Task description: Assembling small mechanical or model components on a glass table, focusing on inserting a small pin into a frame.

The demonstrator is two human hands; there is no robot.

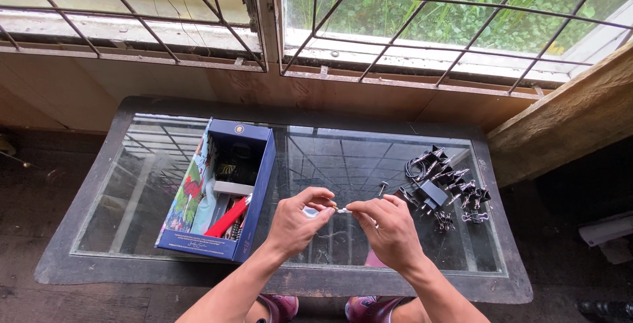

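My left hand (298, 219) and my right hand (389, 227) meet above the front middle of a glass-topped table (395, 165). Between their fingertips they pinch a tiny white object (342, 210); its kind is too small to tell. The left hand also has something small and pale against its palm. An open blue box (254, 184) lies to the left of my hands, holding a red pen-like item (227, 217), a dark object and other stationery. To the right lies a heap of black binder clips (455, 188) and a black cable.
The table has a dark frame (79, 270) and stands under a barred window (395, 26) with greenery outside. A wooden beam (567, 118) runs at the right. A small dark screw-like piece (382, 186) stands on the glass behind my right hand. My feet show below the table edge.
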